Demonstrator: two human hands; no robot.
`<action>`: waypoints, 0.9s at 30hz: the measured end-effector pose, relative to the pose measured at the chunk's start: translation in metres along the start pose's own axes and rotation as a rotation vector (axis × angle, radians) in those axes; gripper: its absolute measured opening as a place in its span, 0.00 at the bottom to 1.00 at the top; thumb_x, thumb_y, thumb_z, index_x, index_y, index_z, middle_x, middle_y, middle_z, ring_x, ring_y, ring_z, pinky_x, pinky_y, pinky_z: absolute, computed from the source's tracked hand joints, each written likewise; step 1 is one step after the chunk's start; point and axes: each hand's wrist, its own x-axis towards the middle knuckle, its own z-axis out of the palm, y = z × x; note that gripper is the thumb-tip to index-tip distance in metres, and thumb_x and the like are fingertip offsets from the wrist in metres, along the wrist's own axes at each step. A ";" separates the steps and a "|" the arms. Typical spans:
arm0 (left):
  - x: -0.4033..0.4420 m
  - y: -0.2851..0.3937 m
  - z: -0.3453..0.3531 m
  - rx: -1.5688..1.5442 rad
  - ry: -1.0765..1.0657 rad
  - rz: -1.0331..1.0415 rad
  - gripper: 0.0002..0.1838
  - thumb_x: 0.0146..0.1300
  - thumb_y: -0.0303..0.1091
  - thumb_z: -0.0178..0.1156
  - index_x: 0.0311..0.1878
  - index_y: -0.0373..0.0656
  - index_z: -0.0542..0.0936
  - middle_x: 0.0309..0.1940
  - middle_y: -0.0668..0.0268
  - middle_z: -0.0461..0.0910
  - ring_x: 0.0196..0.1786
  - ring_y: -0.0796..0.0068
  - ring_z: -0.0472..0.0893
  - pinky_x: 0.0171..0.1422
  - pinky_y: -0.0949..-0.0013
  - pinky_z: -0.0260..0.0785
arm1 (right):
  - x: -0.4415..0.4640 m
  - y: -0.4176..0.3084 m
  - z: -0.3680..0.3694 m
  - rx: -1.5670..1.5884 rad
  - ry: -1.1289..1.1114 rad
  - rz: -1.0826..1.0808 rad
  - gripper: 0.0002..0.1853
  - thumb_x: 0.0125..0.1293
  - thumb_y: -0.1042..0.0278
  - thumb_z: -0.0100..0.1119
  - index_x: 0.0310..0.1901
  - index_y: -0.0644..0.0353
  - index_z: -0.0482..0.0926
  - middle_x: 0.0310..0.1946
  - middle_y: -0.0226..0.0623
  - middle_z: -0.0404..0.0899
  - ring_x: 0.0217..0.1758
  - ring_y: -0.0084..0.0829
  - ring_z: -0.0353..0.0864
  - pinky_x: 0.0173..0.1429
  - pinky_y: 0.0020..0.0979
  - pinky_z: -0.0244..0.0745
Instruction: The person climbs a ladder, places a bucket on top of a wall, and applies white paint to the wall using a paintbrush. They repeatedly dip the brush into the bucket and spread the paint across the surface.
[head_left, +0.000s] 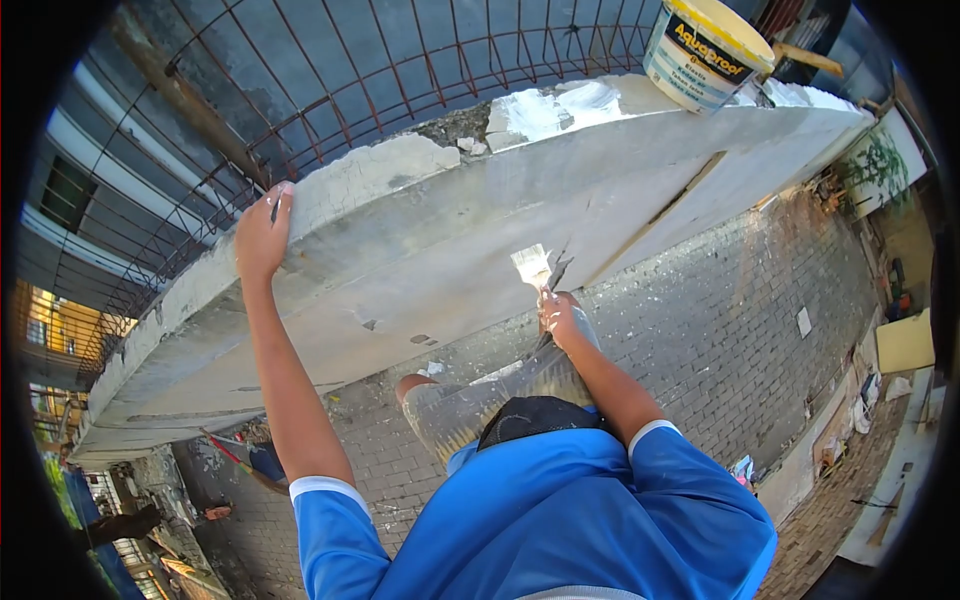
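Observation:
My right hand (563, 317) is closed around the handle of a paintbrush (531, 264). The brush's bristles are coated white and point up toward the face of the low concrete wall (420, 265), apart from its top. At the upper left, my left hand (264, 238) rests on the wall's top edge, with white smears on the fingers and a dark gap between thumb and fingers. Fresh white coating (560, 108) covers part of the wall top. An Aquaproof bucket (708, 55) with a yellow rim stands farther right on that top; its contents are hidden.
Rusty wire mesh (430, 60) rises behind the wall, close to my left hand. A wooden post (185, 90) leans there. Below lies a brick-paved floor (690, 320) spotted with white. Clutter lines the right side, including a yellowish board (905, 343).

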 end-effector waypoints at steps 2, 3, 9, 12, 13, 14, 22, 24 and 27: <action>0.000 0.001 0.000 -0.007 0.004 0.004 0.27 0.77 0.56 0.49 0.59 0.44 0.84 0.56 0.50 0.84 0.60 0.46 0.81 0.66 0.54 0.70 | 0.004 0.004 0.000 -0.008 0.002 -0.006 0.23 0.77 0.43 0.57 0.26 0.48 0.75 0.15 0.19 0.67 0.12 0.17 0.62 0.17 0.25 0.53; -0.001 0.002 -0.001 -0.010 0.008 0.005 0.27 0.77 0.55 0.49 0.59 0.43 0.84 0.56 0.50 0.84 0.59 0.46 0.81 0.66 0.54 0.70 | 0.006 0.006 0.001 -0.010 0.006 -0.010 0.23 0.77 0.43 0.56 0.25 0.47 0.75 0.14 0.18 0.67 0.12 0.17 0.62 0.17 0.25 0.53; -0.001 0.004 -0.002 0.019 0.003 -0.021 0.27 0.77 0.55 0.50 0.58 0.43 0.85 0.55 0.51 0.85 0.59 0.46 0.81 0.66 0.54 0.70 | -0.011 0.005 -0.002 -0.284 -0.016 -0.278 0.23 0.76 0.49 0.59 0.27 0.57 0.77 0.14 0.26 0.70 0.15 0.22 0.69 0.21 0.30 0.59; 0.001 -0.009 0.006 -0.001 0.032 0.053 0.25 0.77 0.54 0.52 0.57 0.43 0.85 0.54 0.53 0.85 0.59 0.48 0.81 0.66 0.54 0.70 | -0.071 -0.075 0.010 -0.769 -0.008 -0.665 0.17 0.74 0.57 0.60 0.34 0.64 0.81 0.16 0.39 0.74 0.19 0.26 0.74 0.26 0.32 0.66; 0.001 -0.008 0.006 0.005 0.033 0.044 0.24 0.76 0.53 0.53 0.57 0.43 0.86 0.54 0.53 0.85 0.59 0.49 0.81 0.66 0.53 0.70 | -0.109 -0.121 0.015 -0.865 -0.015 -0.760 0.15 0.74 0.60 0.61 0.36 0.66 0.82 0.18 0.43 0.75 0.20 0.26 0.75 0.28 0.33 0.68; 0.000 -0.009 0.005 0.013 0.039 0.041 0.24 0.76 0.53 0.53 0.56 0.44 0.86 0.54 0.53 0.85 0.59 0.49 0.81 0.66 0.53 0.70 | -0.129 -0.149 0.013 -0.797 -0.078 -0.811 0.13 0.73 0.61 0.61 0.39 0.66 0.83 0.19 0.44 0.76 0.21 0.26 0.75 0.28 0.33 0.69; -0.002 -0.005 0.004 0.012 0.042 0.035 0.24 0.76 0.54 0.53 0.56 0.45 0.86 0.54 0.54 0.85 0.59 0.48 0.81 0.66 0.53 0.70 | -0.156 -0.367 -0.040 -0.906 0.464 -1.288 0.16 0.69 0.66 0.67 0.54 0.66 0.85 0.33 0.51 0.84 0.27 0.36 0.80 0.35 0.35 0.75; -0.002 -0.005 0.004 0.017 0.053 0.044 0.24 0.76 0.54 0.53 0.56 0.45 0.86 0.54 0.54 0.86 0.58 0.48 0.81 0.66 0.53 0.70 | -0.164 -0.418 -0.033 -1.031 0.598 -1.304 0.15 0.70 0.65 0.66 0.52 0.65 0.86 0.36 0.52 0.85 0.32 0.45 0.84 0.39 0.40 0.78; -0.001 -0.009 0.007 0.019 0.041 0.052 0.24 0.76 0.53 0.53 0.56 0.45 0.86 0.54 0.54 0.86 0.58 0.48 0.81 0.66 0.53 0.70 | -0.153 -0.453 -0.035 -1.359 0.672 -1.175 0.13 0.69 0.64 0.64 0.47 0.65 0.86 0.38 0.53 0.86 0.38 0.52 0.86 0.43 0.46 0.80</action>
